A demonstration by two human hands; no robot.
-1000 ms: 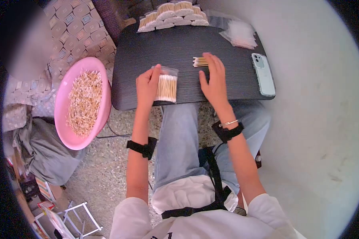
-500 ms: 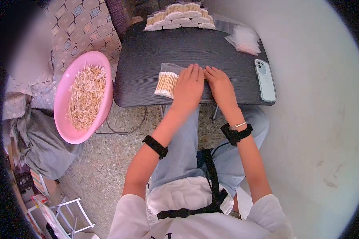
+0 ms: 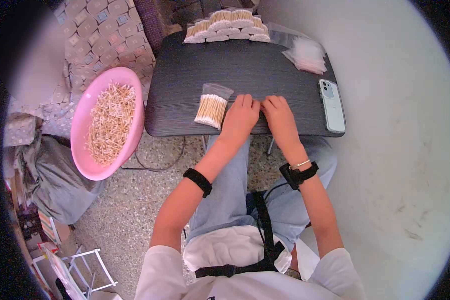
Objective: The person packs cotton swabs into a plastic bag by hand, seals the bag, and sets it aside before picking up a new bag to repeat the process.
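A clear plastic bag of cotton swabs [image 3: 211, 111] lies on the dark table, its see-through top end pointing away from me. Just right of it is my left hand [image 3: 241, 118], fingers curled in and closed. My right hand [image 3: 280, 117] rests close by on the other side, its fingers bent down and pressed together, the fingertips of both hands nearly meeting near the table's front edge. Anything between or under the fingers is hidden from view.
Filled swab bags [image 3: 230, 27] are stacked at the table's [image 3: 185, 65] back edge. Thin plastic bags [image 3: 307, 54] lie at back right, above a phone [image 3: 333, 106]. A pink basin [image 3: 79, 131] of loose swabs stands at left. A wall [image 3: 395, 140] borders the right.
Both hands have drawn slightly toward me and their fingers have curled in from a flatter pose. The swab bag beside my left hand is now fully uncovered. The view has shifted slightly.
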